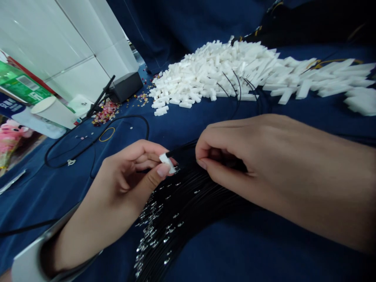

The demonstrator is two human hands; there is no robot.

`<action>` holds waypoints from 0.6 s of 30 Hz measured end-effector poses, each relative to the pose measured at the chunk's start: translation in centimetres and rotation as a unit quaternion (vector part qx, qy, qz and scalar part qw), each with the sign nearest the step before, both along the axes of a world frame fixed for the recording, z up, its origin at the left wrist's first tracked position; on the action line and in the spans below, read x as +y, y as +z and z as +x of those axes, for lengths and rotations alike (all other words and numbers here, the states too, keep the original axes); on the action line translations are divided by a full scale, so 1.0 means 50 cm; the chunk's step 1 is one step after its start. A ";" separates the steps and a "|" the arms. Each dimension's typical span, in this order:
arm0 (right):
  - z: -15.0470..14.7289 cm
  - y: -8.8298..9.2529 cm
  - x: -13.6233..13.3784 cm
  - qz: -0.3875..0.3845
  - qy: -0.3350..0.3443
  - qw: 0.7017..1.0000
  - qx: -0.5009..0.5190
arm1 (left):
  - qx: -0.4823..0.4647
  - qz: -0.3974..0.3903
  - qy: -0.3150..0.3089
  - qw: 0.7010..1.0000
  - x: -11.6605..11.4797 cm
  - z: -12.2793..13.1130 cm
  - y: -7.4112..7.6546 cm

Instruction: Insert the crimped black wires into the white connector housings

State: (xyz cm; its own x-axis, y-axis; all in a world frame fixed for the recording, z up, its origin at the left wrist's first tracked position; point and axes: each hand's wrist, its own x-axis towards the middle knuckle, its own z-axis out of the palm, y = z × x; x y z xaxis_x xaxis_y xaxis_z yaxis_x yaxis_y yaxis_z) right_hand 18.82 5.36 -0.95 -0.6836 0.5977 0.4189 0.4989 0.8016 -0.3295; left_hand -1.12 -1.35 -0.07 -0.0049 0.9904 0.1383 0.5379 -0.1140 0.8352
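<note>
My left hand (126, 184) pinches a small white plastic connector (167, 162) between thumb and fingers. My right hand (243, 156) is closed round a thin black wire (182, 150) whose end meets the connector. Under both hands lies a thick bundle of black wires with metal terminal tips (164, 223) on the blue cloth (264, 250). A large heap of white connectors (223, 70) lies farther back in the middle.
At the left stand a paper cup (54, 111), a green box (22, 84) and a black box (126, 86). Small coloured beads (105, 111), a yellow rubber band (107, 134) and a looped black cable (88, 145) lie on the cloth. White tiled wall behind.
</note>
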 end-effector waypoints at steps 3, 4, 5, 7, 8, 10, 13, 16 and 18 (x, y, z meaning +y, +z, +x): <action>0.011 -0.007 -0.004 0.009 0.074 0.997 0.001 | 0.002 0.000 -0.005 1.000 -0.003 0.005 0.000; 0.013 -0.012 -0.003 0.014 0.097 0.995 0.004 | -0.001 0.002 -0.007 1.000 -0.003 0.006 0.000; 0.014 -0.016 -0.003 0.026 0.121 0.992 0.008 | -0.004 0.002 -0.007 1.000 -0.004 0.008 -0.001; 0.012 -0.023 -0.003 0.057 0.139 0.989 0.012 | -0.011 0.008 -0.002 1.000 -0.004 0.010 -0.002; 0.011 -0.025 -0.005 0.073 0.135 0.988 0.015 | -0.013 0.010 0.000 1.000 -0.005 0.011 -0.002; 0.007 -0.029 -0.008 0.100 0.136 0.985 0.021 | -0.016 0.013 0.006 1.000 -0.006 0.013 -0.004; 0.002 -0.031 -0.010 0.130 0.141 0.981 0.020 | -0.022 0.010 0.008 1.000 -0.009 0.015 -0.006; 0.000 -0.029 -0.006 0.115 0.137 0.984 0.020 | -0.023 0.012 0.009 1.000 -0.008 0.016 -0.007; 0.001 -0.023 -0.004 0.099 0.126 0.987 0.029 | -0.022 0.018 0.017 0.999 -0.004 0.016 -0.006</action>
